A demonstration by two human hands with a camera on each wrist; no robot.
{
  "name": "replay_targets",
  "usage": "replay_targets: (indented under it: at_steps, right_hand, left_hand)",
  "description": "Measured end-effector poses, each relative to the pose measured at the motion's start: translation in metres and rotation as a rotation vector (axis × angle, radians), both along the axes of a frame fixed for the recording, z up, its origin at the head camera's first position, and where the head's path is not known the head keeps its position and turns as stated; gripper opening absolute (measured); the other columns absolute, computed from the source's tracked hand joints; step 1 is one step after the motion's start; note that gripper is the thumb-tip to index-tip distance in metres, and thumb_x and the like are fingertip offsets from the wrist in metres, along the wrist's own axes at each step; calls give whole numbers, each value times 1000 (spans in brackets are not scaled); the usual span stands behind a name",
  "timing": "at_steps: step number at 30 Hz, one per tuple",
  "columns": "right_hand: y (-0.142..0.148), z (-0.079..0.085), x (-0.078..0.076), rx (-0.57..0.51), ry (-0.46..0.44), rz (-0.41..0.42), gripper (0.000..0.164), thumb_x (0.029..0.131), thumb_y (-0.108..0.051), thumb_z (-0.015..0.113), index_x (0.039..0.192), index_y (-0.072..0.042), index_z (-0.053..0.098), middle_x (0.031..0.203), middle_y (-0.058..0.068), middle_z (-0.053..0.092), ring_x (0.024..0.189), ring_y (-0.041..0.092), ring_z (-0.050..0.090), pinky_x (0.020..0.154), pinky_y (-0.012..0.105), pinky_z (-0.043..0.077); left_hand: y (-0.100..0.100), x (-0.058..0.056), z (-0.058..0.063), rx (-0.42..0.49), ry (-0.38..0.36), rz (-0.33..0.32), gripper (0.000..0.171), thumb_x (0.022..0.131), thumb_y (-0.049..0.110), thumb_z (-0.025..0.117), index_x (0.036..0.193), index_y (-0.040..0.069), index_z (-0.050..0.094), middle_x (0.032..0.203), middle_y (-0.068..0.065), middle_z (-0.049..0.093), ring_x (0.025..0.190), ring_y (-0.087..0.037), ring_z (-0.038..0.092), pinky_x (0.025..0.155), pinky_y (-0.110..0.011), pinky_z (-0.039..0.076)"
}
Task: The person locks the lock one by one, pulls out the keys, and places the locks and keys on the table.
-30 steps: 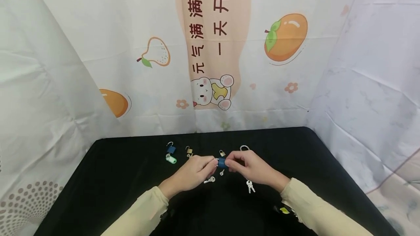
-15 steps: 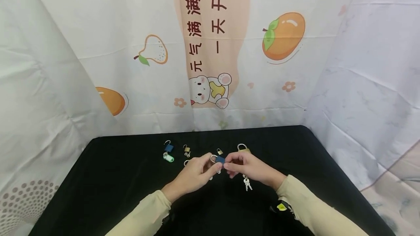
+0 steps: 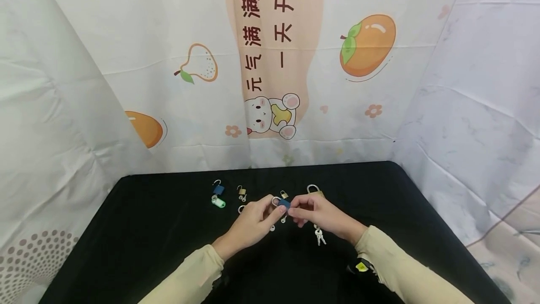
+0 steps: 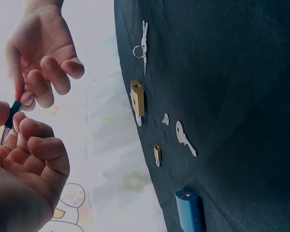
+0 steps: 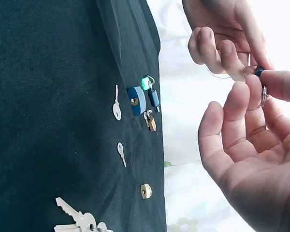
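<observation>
1. Head view: Two hands in pale yellow sleeves hold a blue padlock above a black cloth, its shackle aimed near 10 o'clock. From the lock's 8 o'clock, the left hand pinches it between thumb and fingers. Between 3 and 4 o'clock, the right hand brings bent fingers to the opposite edge; its grip is too small to read from this angle.

2. Head view, around the held lock: a small brass padlock lies at 12 o'clock; a large brass padlock, partly hidden by the right hand, sits between 2 and 3; a key bunch rests past 4. Near 9 o'clock are a second blue padlock and a green tag.

3. Left wrist view: Left thumb and forefinger clasp the blue padlock at the picture's 9 o'clock edge. The right hand reaches in from the lock's 1 o'clock. A large blue padlock lies on the cloth toward 4 o'clock.

4. Right wrist view: Right thumb and forefinger close on a silver ring, just beside the held lock at its 6 o'clock. The left hand grips the lock from 11 o'clock.
</observation>
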State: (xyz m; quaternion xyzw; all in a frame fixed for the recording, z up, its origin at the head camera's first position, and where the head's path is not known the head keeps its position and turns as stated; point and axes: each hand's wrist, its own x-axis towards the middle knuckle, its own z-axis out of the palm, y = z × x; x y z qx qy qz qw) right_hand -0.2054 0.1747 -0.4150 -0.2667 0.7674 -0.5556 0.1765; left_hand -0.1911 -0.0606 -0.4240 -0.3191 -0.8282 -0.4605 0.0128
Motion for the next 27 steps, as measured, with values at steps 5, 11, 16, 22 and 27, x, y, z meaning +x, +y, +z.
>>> replay_targets:
  at_steps: [5, 11, 16, 22, 27]
  right_hand:
    - [1, -1, 2, -39, 49, -15, 17, 103, -23, 63, 99, -9, 70, 87, 10, 64, 75, 23, 63, 73, 37, 56]
    - [0, -3, 3, -94, 106, -42, 14, 102, -21, 63, 94, -10, 69, 82, 6, 62, 71, 21, 60, 69, 35, 54]
    - [-1, -5, 2, -132, 118, -49, 13, 101, -16, 63, 92, -9, 68, 82, 10, 61, 70, 20, 59, 67, 34, 54]
    - [-2, -7, 2, -137, 122, -56, 12, 101, -15, 62, 92, -9, 68, 81, 13, 61, 69, 20, 59, 66, 34, 54]
    - [2, -8, 2, -131, 147, -68, 13, 101, -12, 61, 92, -9, 69, 80, 11, 62, 68, 23, 59, 64, 34, 53]
  left_hand:
    - [1, 0, 1, 18, 17, -7, 25, 107, 41, 51, 95, 19, 59, 66, 9, 51, 55, -5, 50, 50, -23, 41]
    - [2, 0, 4, 41, 19, -18, 24, 107, 39, 52, 98, 19, 60, 66, 10, 48, 55, -5, 46, 49, -23, 38]
    - [2, 1, 6, 61, 19, -23, 22, 107, 37, 53, 98, 18, 60, 67, 10, 49, 56, -5, 47, 50, -22, 38]
    - [2, 2, 6, 59, 20, -17, 21, 107, 36, 54, 96, 18, 60, 67, 10, 48, 56, -5, 47, 50, -22, 38]
    - [0, -2, 9, 77, 41, 15, 21, 107, 35, 54, 100, 17, 61, 68, 10, 49, 56, -6, 47, 50, -23, 39]
